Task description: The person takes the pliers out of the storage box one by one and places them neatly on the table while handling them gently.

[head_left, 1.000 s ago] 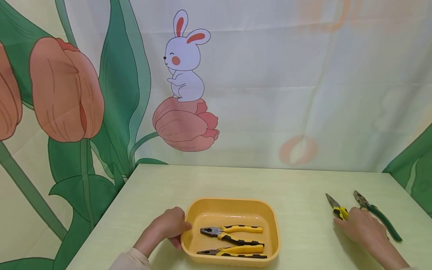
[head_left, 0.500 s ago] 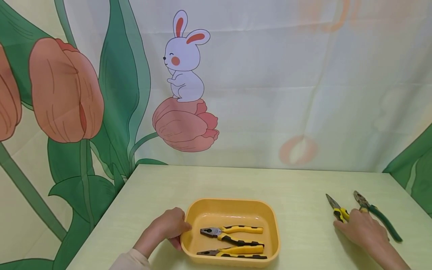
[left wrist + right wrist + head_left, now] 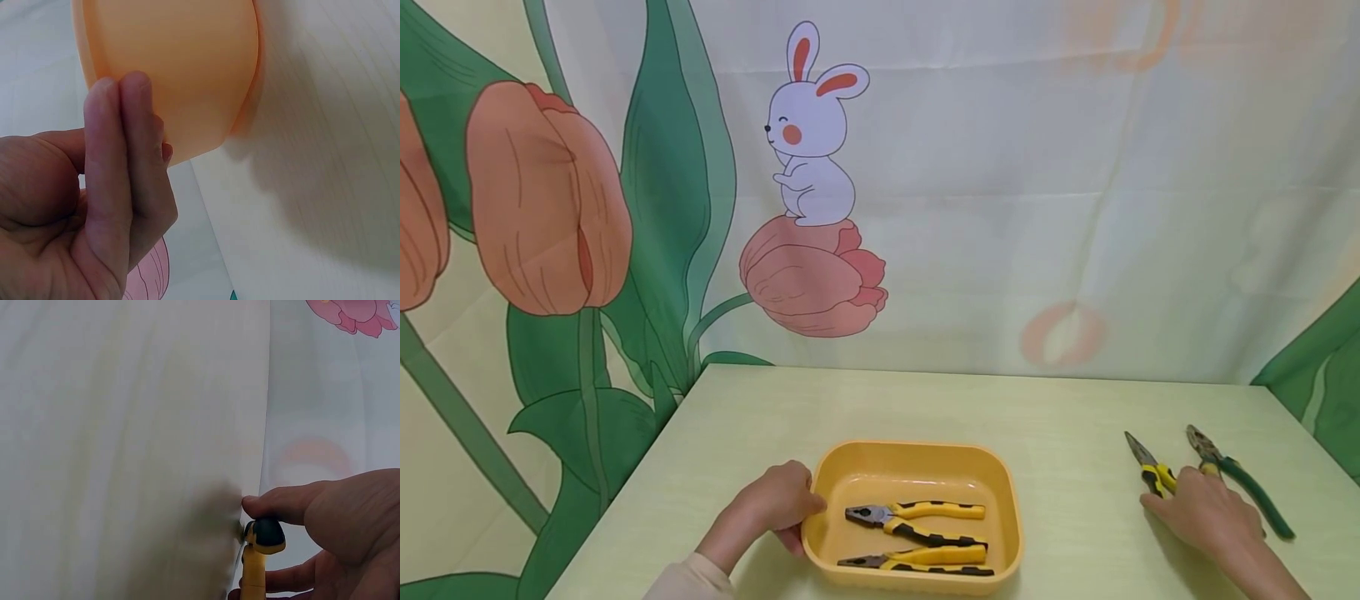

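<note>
While little differs from a second ago, the left grip [image 3: 780, 498] pinches the tray [image 3: 1017, 521] and the right grip [image 3: 1206, 510] holds the long-nose pliers [image 3: 1147, 460], which thus remain outside it on the desk [image 3: 970, 408], near the green pliers [image 3: 1252, 482].

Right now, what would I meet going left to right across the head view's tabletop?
Left hand, yellow tray with two pliers inside, long-nose pliers, green-handled pliers. Right hand overlaps the last two.
</note>
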Tool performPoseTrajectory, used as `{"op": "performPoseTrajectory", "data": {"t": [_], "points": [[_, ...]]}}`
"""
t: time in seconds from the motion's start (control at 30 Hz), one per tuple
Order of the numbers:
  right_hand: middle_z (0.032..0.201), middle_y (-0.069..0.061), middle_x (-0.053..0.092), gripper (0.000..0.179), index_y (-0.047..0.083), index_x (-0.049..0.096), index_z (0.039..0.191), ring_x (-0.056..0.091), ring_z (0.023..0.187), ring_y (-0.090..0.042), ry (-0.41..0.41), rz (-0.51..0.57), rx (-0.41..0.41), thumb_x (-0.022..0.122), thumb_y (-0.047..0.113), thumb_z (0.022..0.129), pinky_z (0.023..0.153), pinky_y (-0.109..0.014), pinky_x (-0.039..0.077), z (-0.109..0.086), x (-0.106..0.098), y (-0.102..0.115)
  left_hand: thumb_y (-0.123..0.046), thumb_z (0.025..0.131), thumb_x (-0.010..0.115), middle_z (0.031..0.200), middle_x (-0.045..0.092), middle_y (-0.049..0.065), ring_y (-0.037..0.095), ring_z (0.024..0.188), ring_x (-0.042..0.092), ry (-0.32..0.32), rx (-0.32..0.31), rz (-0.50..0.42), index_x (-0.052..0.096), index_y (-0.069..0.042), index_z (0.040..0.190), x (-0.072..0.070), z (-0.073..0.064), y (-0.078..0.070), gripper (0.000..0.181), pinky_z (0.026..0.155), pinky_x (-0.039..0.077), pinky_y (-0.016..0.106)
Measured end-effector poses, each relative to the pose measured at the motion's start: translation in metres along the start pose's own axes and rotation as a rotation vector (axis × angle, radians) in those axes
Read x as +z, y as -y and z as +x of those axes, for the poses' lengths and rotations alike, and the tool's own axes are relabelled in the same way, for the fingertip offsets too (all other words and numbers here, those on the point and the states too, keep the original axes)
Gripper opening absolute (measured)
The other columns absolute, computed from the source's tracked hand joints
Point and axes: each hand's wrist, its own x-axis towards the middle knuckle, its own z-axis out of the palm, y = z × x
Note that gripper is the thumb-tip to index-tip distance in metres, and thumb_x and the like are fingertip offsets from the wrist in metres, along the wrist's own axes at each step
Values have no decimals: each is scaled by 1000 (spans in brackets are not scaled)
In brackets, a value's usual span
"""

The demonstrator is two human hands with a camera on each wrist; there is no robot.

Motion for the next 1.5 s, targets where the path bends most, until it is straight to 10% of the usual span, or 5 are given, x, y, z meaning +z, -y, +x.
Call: {"op": "performPoseTrajectory", "data": {"t": [1.5], "points": [[76,-12,43,69,-8,55,97,45,69,-23,16,-37,25,63,59,86,57,-32,34,5,5,-3,-13,94,60,65,67,11,12,43,63,-9,5,-15,54,-4,84,2,1,3,14,48,55,23]]}}
